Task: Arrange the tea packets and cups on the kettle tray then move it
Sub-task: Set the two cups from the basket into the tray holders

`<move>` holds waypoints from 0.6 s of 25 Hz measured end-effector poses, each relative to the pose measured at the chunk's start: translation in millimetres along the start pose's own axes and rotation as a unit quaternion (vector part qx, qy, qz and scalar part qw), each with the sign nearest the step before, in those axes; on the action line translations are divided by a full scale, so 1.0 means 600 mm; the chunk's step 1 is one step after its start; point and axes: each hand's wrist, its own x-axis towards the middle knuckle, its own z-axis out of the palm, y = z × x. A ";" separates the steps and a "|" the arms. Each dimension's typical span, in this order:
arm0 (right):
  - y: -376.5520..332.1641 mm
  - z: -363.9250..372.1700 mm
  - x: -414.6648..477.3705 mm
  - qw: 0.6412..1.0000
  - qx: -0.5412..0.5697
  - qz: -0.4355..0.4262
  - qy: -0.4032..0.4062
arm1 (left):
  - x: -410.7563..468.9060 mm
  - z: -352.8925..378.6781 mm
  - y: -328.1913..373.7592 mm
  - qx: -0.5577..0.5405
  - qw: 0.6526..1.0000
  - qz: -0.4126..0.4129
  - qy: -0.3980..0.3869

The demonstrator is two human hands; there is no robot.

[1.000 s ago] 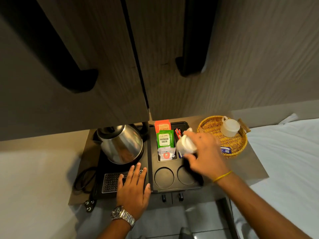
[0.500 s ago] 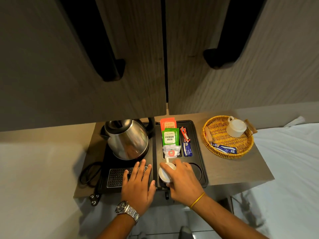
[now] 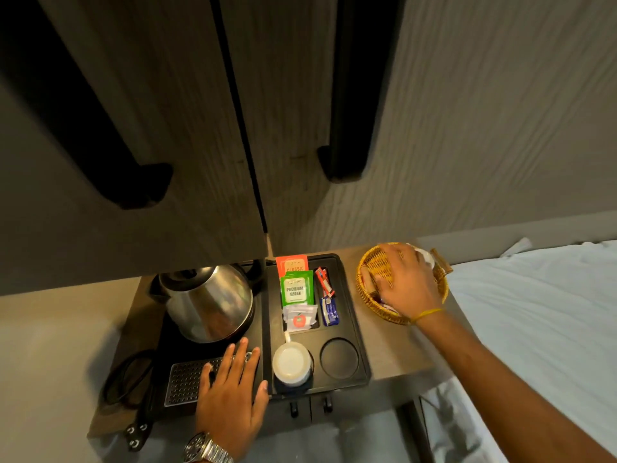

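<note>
Kettle tray [image 3: 347,289] is sitting on the narrow wooden shelf [image 3: 384,355] below the cabinet doors, with the steel kettle [image 3: 210,302] standing on its left half. Tea packets [image 3: 296,289] are standing upright in the rear compartment, sachets [image 3: 329,305] lying in the slot beside them. One white cup [image 3: 291,364] is resting upside down in the left round recess — the right recess [image 3: 339,358] is showing bare. The left hand [image 3: 230,396] is lying flat, fingers spread, on the tray's front edge. The right hand [image 3: 405,282] is reaching into the wicker basket [image 3: 370,262], fingers curling over a second white cup [image 3: 425,257] — whether they are gripping it, I cannot tell.
</note>
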 end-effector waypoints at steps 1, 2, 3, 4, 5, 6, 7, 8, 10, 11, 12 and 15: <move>0.038 -0.003 0.030 0.997 -0.057 0.041 -0.025 | 0.000 0.000 0.000 0.005 1.000 0.000 0.000; 0.069 -0.002 0.050 0.990 -0.104 0.069 -0.064 | 0.001 -0.001 0.002 0.008 1.000 0.000 0.000; 0.088 0.002 0.062 0.982 -0.142 0.075 -0.102 | 0.001 -0.002 0.003 0.009 1.000 0.000 0.002; 0.100 0.009 0.068 0.975 -0.175 0.061 -0.126 | 0.002 -0.003 0.004 0.010 1.000 0.000 0.005; 0.107 0.013 0.072 0.970 -0.198 0.041 -0.136 | 0.002 -0.005 0.005 0.009 1.000 0.001 0.006; 0.110 0.015 0.073 0.969 -0.208 0.026 -0.135 | 0.001 -0.006 0.006 0.008 1.000 0.002 0.006; 0.110 0.013 0.075 0.969 -0.206 0.020 -0.133 | 0.001 -0.008 0.006 0.006 1.000 0.004 0.006; 0.110 0.010 0.077 0.971 -0.201 0.018 -0.130 | 0.000 -0.007 0.006 0.004 1.000 0.004 0.005; 0.107 -0.003 0.071 0.975 -0.185 0.028 -0.118 | -0.001 -0.006 0.005 0.005 1.000 0.005 0.003; 0.102 -0.013 0.064 0.981 -0.163 0.031 -0.103 | -0.001 -0.005 0.005 0.006 1.000 0.005 0.003; 0.091 -0.024 0.053 0.988 -0.125 0.031 -0.082 | 0.000 -0.004 0.004 0.006 1.000 0.004 0.003; 0.027 -0.061 -0.006 1.000 0.021 0.004 -0.006 | 0.000 -0.004 0.004 -0.002 1.000 0.004 -0.003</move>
